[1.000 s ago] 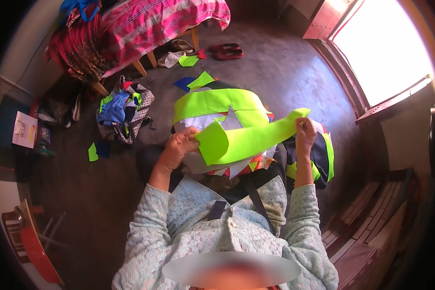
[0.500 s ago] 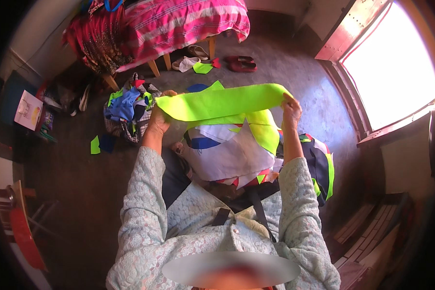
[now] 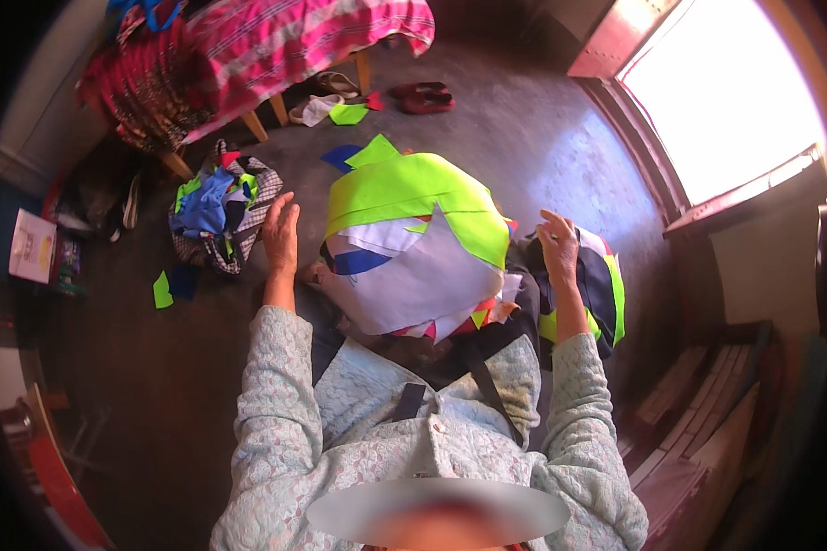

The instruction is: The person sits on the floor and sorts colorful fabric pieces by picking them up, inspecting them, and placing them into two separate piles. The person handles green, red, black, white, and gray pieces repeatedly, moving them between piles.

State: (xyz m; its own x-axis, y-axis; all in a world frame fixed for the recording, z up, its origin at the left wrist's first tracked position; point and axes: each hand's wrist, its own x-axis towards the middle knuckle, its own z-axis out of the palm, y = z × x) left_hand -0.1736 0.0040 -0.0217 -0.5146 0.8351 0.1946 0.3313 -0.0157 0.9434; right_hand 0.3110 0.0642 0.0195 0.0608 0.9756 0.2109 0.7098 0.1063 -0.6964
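Note:
A long neon-yellow fabric strip [image 3: 386,195] lies across the far part of a heap of cloth scraps in front of my lap. Beneath it, a large pale lilac-white fabric piece [image 3: 423,285] covers the near side of the heap, with a dark blue scrap [image 3: 358,263] showing at its left. To the left of the heap my left hand [image 3: 281,237] is raised, its fingers apart and holding nothing. My right hand [image 3: 558,246] hovers to the heap's right, empty, with fingers loosely bent and spread.
On the left stands a checked bag [image 3: 216,216] stuffed with coloured scraps. A dark cloth bundle with neon trim [image 3: 581,289] sits by my right forearm. Farther off are red shoes [image 3: 423,97] and a bed with a pink cover [image 3: 312,41]. A slatted wooden bench [image 3: 698,413] is at right.
Both hands have let go of the neon-yellow strip, which has come down onto the heap. The hands are now lower, on either side of it. The view has shifted slightly.

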